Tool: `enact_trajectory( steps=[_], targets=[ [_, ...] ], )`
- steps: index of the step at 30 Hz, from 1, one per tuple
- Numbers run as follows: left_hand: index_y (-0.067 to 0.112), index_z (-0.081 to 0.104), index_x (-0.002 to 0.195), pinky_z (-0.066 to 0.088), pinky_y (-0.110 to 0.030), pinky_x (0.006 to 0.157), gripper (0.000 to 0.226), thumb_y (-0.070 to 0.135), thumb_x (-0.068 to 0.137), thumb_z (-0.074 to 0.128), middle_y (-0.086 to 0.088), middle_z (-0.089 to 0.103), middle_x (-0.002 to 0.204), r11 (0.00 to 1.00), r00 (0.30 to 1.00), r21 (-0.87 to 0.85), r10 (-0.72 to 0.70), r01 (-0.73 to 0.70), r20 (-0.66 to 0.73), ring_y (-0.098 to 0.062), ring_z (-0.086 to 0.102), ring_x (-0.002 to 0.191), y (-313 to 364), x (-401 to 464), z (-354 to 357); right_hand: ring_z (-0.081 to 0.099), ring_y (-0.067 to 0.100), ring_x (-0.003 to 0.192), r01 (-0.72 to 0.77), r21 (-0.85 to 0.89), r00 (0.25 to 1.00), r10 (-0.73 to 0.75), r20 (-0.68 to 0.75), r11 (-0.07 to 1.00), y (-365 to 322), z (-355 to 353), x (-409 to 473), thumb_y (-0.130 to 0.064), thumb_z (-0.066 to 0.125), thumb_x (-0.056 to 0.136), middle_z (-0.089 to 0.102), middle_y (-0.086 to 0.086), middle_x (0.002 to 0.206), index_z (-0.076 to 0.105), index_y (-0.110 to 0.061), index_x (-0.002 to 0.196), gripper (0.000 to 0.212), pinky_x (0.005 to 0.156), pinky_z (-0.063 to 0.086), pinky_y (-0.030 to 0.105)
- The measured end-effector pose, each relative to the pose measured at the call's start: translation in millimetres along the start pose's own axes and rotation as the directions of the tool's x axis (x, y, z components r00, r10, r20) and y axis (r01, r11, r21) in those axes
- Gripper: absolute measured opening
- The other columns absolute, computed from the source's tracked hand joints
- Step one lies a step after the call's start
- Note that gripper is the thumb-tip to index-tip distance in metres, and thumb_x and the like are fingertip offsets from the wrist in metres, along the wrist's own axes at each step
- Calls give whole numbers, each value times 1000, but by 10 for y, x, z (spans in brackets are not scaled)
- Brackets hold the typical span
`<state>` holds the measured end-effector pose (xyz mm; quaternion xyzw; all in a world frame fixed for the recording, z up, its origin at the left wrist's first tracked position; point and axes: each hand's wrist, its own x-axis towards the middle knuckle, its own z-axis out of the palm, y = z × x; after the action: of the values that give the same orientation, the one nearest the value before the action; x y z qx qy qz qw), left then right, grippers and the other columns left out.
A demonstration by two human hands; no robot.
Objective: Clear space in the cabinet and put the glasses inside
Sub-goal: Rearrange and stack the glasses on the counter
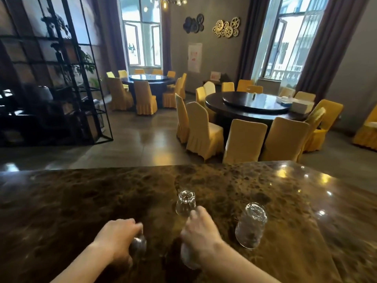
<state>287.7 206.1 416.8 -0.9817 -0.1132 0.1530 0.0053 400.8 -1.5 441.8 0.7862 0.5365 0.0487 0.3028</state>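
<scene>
Clear drinking glasses stand upside down on a dark brown marble counter (81, 201). My left hand (116, 237) is closed from above around one glass (138, 246) near the counter's front. My right hand (200, 227) grips a second glass (188, 256) the same way. A smaller glass (185, 203) stands free just beyond my right hand. A larger ribbed glass (252, 225) stands free to the right of it. No cabinet is in view.
Beyond the counter's far edge lies a dining room with round dark tables (251, 107) ringed by yellow-covered chairs (244, 141). A black metal shelf frame (61, 78) stands at the left. The counter's right edge (318, 221) runs close to the ribbed glass.
</scene>
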Motion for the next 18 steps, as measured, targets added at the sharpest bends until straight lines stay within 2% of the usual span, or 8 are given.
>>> enact_trajectory(
  steps=[1, 2, 4, 6, 8, 10, 12, 18],
  targets=[
    [43, 52, 117, 49, -27, 89, 69, 59, 59, 85, 19, 58, 115, 976, 994, -215, -56, 35, -91, -5, 59, 105, -69, -11, -11, 53, 31, 116, -64, 171, 994, 77, -71, 983, 113, 41, -34, -30, 58, 94, 65, 8, 121, 63, -15, 120, 30, 99, 37, 44],
    [44, 53, 111, 49, -25, 86, 71, 63, 52, 87, 21, 60, 109, 899, 976, -437, -127, 37, -178, -2, 60, 100, -135, -22, -17, 52, 29, 117, -116, 339, 977, 170, -133, 933, 215, 106, -83, -32, 66, 87, 63, 6, 122, 58, -17, 122, 39, 100, 36, 43],
    [41, 52, 107, 52, -27, 86, 73, 59, 49, 92, 17, 62, 109, 641, 934, -766, -237, -56, -267, -6, 64, 100, -217, -22, 23, 52, 19, 108, -184, 613, 905, 376, -201, 769, 321, 242, -201, -41, 77, 69, 59, -8, 115, 48, -29, 118, 59, 94, 39, 34],
    [37, 48, 110, 52, -26, 84, 76, 44, 51, 94, 7, 62, 118, 401, 909, -903, -298, -156, -290, -14, 66, 104, -191, 16, 85, 55, 6, 96, -153, 871, 811, 563, -159, 467, 289, 337, -288, -44, 80, 59, 57, -18, 105, 39, -40, 115, 69, 83, 44, 23],
    [38, 43, 112, 53, -27, 82, 80, 34, 50, 94, 0, 62, 121, 277, 877, -931, -350, -238, -329, -15, 68, 104, -113, 79, 170, 62, 2, 96, -28, 985, 765, 638, -87, 168, 199, 418, -285, -40, 85, 53, 62, -20, 107, 39, -44, 122, 83, 81, 50, 18],
    [42, 42, 117, 56, -29, 81, 87, 31, 49, 94, -1, 61, 121, 237, 849, -931, -392, -279, -354, -14, 69, 103, -6, 145, 289, 64, 1, 103, 78, 997, 747, 661, -68, 15, 96, 536, -259, -36, 90, 50, 66, -21, 110, 46, -44, 127, 89, 84, 50, 16],
    [40, 45, 125, 57, -26, 78, 93, 26, 49, 97, 0, 59, 122, 238, 845, -931, -402, -276, -353, -14, 69, 104, 94, 191, 408, 66, 1, 103, 123, 990, 734, 677, -49, -62, 2, 625, -255, -35, 94, 48, 67, -23, 109, 52, -50, 116, 82, 82, 50, 14],
    [35, 52, 119, 55, -36, 94, 91, 15, 45, 102, -3, 55, 124, 265, 864, -942, -402, -206, -302, -16, 68, 107, 233, 207, 662, 66, -1, 101, 75, 984, 732, 680, 55, -160, -176, 892, -201, -35, 99, 43, 68, -24, 108, 53, -54, 107, 81, 80, 50, 11]
  ],
)
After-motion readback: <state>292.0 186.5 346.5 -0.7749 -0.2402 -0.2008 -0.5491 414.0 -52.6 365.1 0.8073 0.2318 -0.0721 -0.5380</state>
